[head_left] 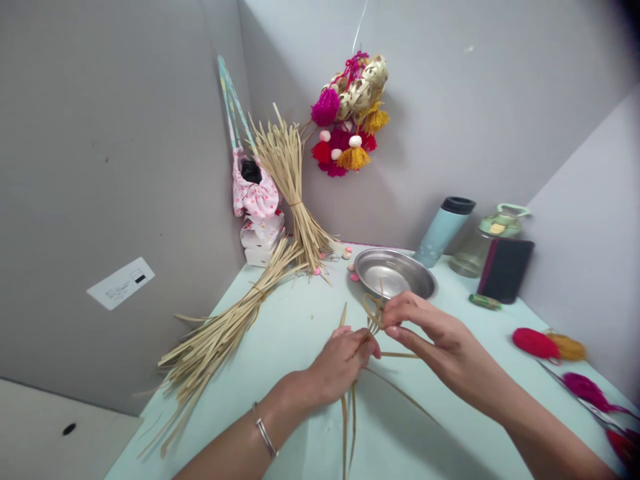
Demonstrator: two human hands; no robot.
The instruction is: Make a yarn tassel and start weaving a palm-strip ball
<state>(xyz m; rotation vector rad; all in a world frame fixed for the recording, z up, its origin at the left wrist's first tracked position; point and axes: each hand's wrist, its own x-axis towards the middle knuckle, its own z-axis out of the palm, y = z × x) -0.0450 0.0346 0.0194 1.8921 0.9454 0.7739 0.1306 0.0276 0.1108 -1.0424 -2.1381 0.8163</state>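
Several flat, straw-coloured strips [371, 320] cross between my two hands, partly woven into a small loop. My left hand [345, 363], with a silver bangle at the wrist, is closed on the strips where they cross. Strip ends [345, 427] stick out below and to the right of it. My right hand [430, 330] pinches a curled strip between thumb and fingertips, just right of the left hand. The weave itself is partly hidden by my fingers. Behind the right hand stands a steel bowl [367, 263].
Bundles of dry strips lie at left [220, 333] and lean on the wall [293, 180]. A tasselled woven ornament [357, 93] hangs above. A blue tumbler [443, 233], a green-lidded bottle [473, 247] and a phone [506, 270] stand at right, near red yarn [535, 343].
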